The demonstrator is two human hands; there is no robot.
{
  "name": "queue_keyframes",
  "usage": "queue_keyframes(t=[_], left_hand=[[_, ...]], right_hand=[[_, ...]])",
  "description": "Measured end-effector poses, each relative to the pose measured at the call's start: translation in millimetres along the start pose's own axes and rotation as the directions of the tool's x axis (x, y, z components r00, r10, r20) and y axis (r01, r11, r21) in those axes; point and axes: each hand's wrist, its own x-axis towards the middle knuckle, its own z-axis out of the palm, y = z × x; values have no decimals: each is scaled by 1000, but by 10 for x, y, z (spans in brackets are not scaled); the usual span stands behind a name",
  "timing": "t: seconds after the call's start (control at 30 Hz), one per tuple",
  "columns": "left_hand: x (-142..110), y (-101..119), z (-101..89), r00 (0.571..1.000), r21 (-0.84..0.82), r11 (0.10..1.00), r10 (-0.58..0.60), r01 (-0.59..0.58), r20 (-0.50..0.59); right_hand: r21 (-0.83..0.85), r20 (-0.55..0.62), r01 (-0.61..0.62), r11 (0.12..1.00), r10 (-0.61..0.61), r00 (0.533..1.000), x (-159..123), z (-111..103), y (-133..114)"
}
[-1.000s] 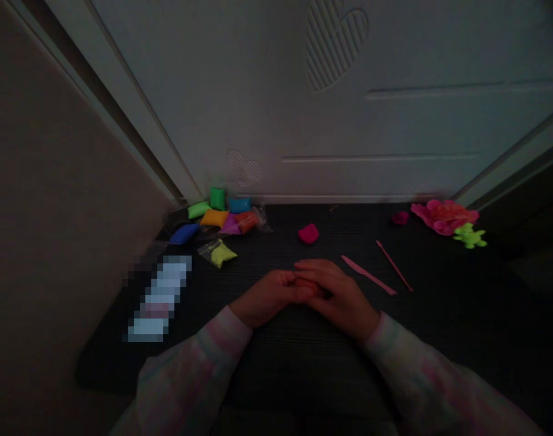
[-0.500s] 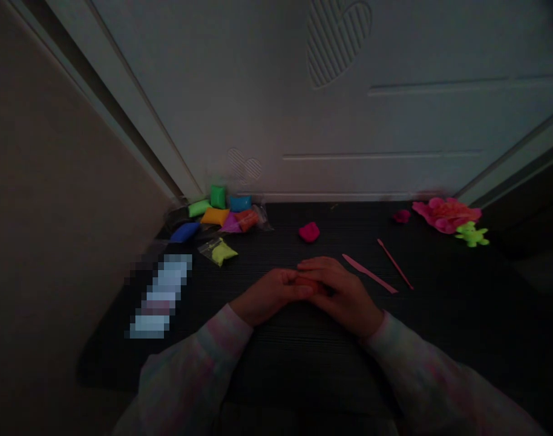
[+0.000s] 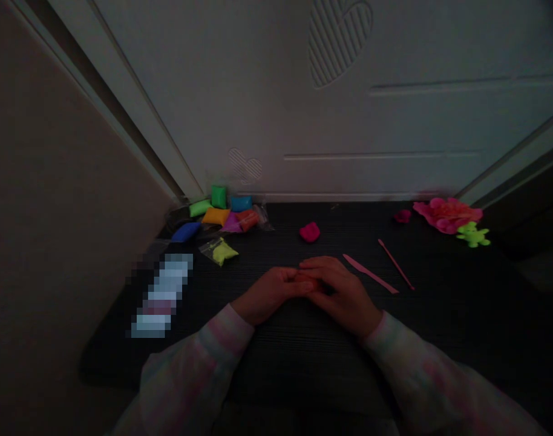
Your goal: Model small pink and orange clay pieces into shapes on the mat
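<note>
Find next to nothing moved since the earlier frame. See, in the head view, an orange-red clay lump (image 3: 309,279) clasped in the grip of left hand (image 3: 270,295) and right hand (image 3: 343,295), between the surface's (image 3: 299,363) back and front edges. Expect something light, soft, easily dented; hold gently by the sides.

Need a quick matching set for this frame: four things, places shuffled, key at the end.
Things:
1. orange-red lump
2. bear-shaped figure
3. knife-shaped tool
4. dark blue packet

Places:
A. just left of the thin pink stick
B. next to the pink flower-like piece
C. left of the orange packet
D. between the left hand and the right hand

Pairs: 1-D, 2-B, 3-A, 4-C
</note>
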Motion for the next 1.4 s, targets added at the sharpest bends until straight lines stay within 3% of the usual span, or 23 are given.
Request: queue_keyframes(t=[0.13,0.27,0.4,0.5,0.63,0.77,1.0,1.1,1.27,1.4], left_hand=[[-15,-2,-4,994,-167,984,81,-68,70],[-35,-6,-3,973,-328,942,142,-76,183],[-29,-28,8,978,-334,938,151,-95,146],[-14,-35,16,987,-309,942,153,-128,57],[5,-19,27,980,-190,963,181,-193,-76],[11,0,37,959,-18,972,229,-235,-164],[15,-3,27,944,171,963,242,-206,-225],[26,-15,21,943,134,968,240,-214,-229],[29,-30,24,972,-116,970,198,-213,-128],[29,-44,7,974,-28,979,197,-202,-112]], right_hand=[[129,-28,-121,984,126,992,9,-12,-7],[375,9,-273,886,290,957,24,-38,-47],[503,86,-312,806,313,946,34,-39,-88],[439,61,-283,853,287,956,29,-41,-90],[114,-65,-115,987,123,990,14,-58,-61],[-111,-116,-10,994,-3,993,16,-65,-45],[-149,-66,9,989,-19,998,18,-51,-41],[-142,-70,6,990,-16,997,13,-39,-35],[-115,-92,24,993,-35,995,7,-22,-29],[-106,-85,28,994,-37,996,5,-13,-33]])
